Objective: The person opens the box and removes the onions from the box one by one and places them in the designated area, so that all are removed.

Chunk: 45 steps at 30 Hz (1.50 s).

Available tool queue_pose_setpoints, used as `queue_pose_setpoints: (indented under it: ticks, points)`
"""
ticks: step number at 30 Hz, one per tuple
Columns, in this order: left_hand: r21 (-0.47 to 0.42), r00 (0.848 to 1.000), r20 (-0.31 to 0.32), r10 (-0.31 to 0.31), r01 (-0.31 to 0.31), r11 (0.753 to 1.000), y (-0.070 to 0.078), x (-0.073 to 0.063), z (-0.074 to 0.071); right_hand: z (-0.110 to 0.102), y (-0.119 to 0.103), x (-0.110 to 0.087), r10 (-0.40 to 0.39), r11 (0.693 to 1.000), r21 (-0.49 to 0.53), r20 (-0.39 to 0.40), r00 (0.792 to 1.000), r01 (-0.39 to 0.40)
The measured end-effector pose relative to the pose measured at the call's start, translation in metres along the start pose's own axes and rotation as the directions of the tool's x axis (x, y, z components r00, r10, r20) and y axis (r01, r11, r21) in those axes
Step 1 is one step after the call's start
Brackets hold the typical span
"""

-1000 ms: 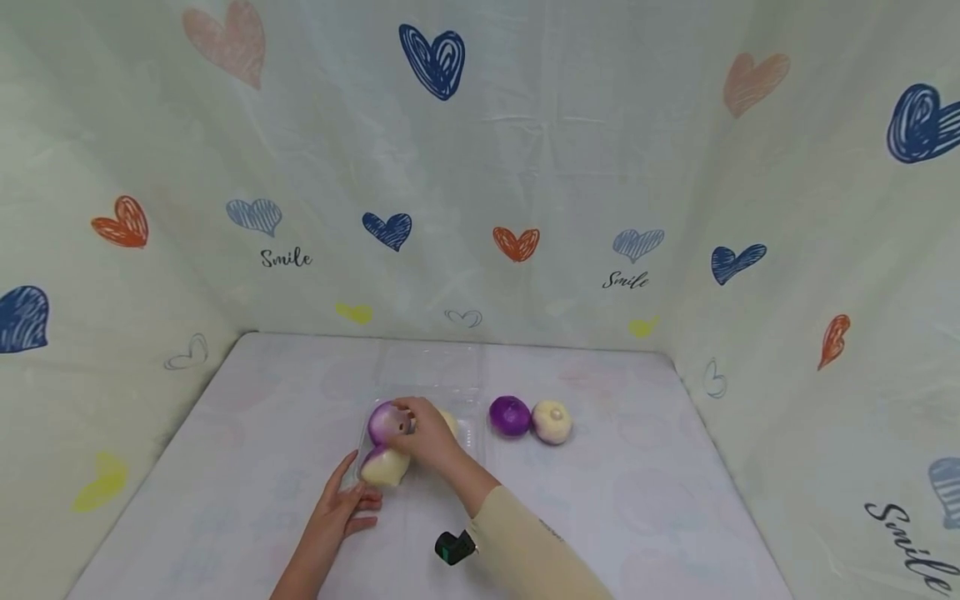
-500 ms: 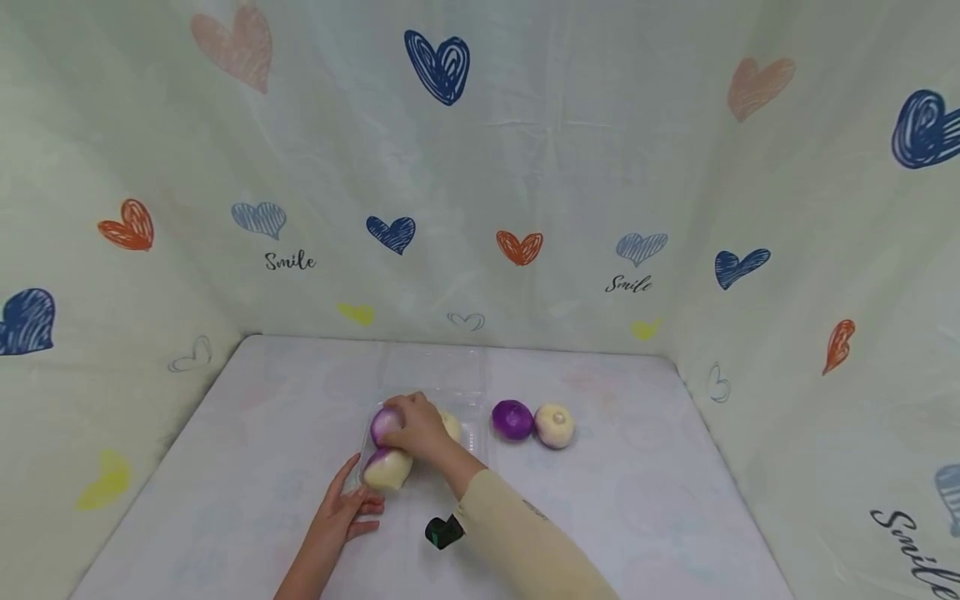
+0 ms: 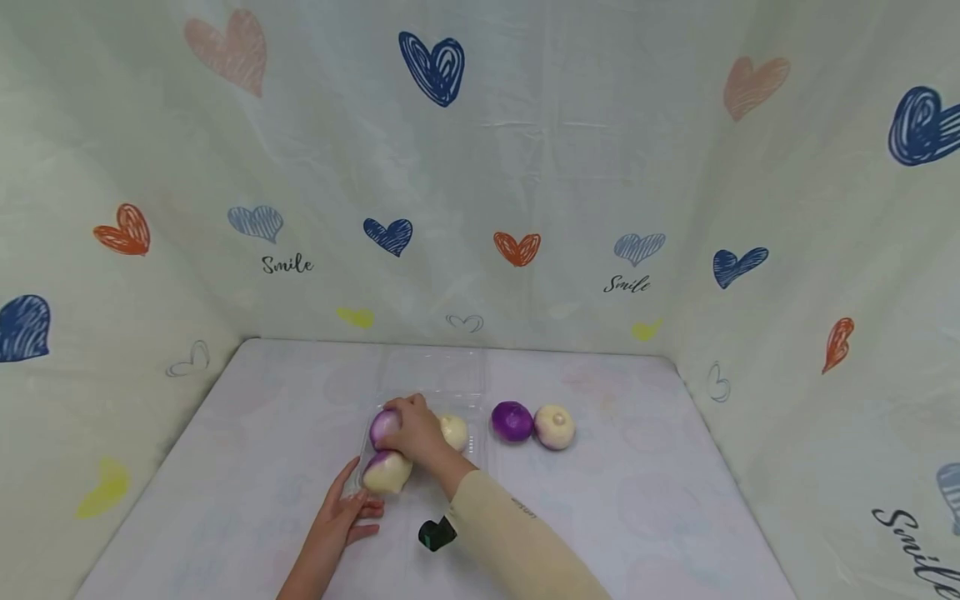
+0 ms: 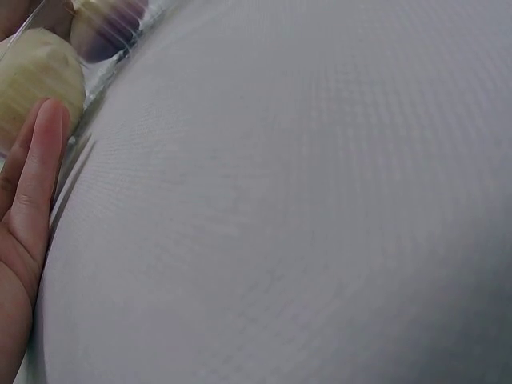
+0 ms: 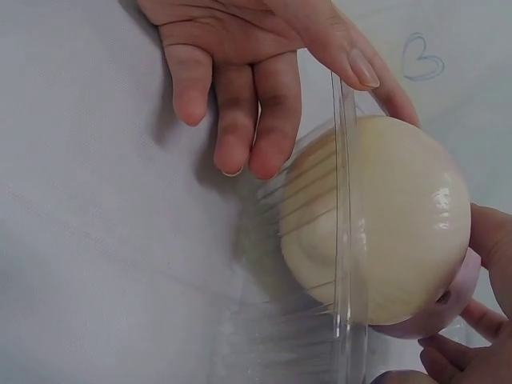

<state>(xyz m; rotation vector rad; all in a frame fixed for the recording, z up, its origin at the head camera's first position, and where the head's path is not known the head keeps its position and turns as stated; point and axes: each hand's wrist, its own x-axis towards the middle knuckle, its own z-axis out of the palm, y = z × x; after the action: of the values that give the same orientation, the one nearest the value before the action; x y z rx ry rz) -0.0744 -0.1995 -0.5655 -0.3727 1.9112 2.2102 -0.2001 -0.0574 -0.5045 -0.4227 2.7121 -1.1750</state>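
Observation:
In the head view, a clear plastic clamshell box point(image 3: 475, 446) stands open on the table with several turnips inside. My right hand point(image 3: 420, 429) grips a purple-and-white turnip point(image 3: 383, 427) at the box's far left, fingers round its top and side. A cream turnip with a purple patch point(image 3: 387, 473) lies at the near left, seen close behind the ribbed wall in the right wrist view. Another cream turnip point(image 3: 454, 433) sits at the right, partly behind my right hand. My left hand point(image 3: 341, 512) touches the near left corner, index finger straight along the side, other fingers loose.
Right of the box, a purple turnip point(image 3: 512, 422) and a cream turnip point(image 3: 555, 427) lie side by side on the white tabletop point(image 3: 645, 500). The clear lid point(image 3: 431, 372) is folded back behind the box. A heart-printed curtain point(image 3: 551, 167) surrounds the table's back and sides.
My right hand has shifted slightly left over the far-left turnip, and its forearm has swung left. More of the right-hand cream turnip shows now. My left hand stays at the box corner.

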Motion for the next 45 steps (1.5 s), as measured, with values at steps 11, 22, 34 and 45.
queue_pose_setpoints:
  ticks: [11, 22, 34, 45]
  points:
    - [-0.003, 1.0, -0.003, 0.004, -0.004, 1.0, -0.003, -0.005, 0.002, 0.003, 0.002, -0.003, -0.01, 1.0, -0.004, -0.013, 1.0, 0.01]
    - [-0.009, 1.0, 0.008, 0.023, -0.023, 1.0, -0.003, -0.004, 0.002, -0.011, 0.008, -0.008, -0.067, 0.972, 0.223, -0.03, 0.997, 0.072]
    - [0.001, 1.0, 0.017, 0.022, -0.022, 1.0, 0.003, -0.004, 0.001, -0.036, 0.017, -0.024, -0.127, 0.9, 0.416, -0.032, 0.991, 0.128]
    - [0.0, 1.0, 0.018, 0.019, -0.019, 1.0, 0.002, -0.001, 0.001, -0.071, 0.022, -0.048, -0.137, 0.832, 0.536, -0.055, 0.989, 0.145]
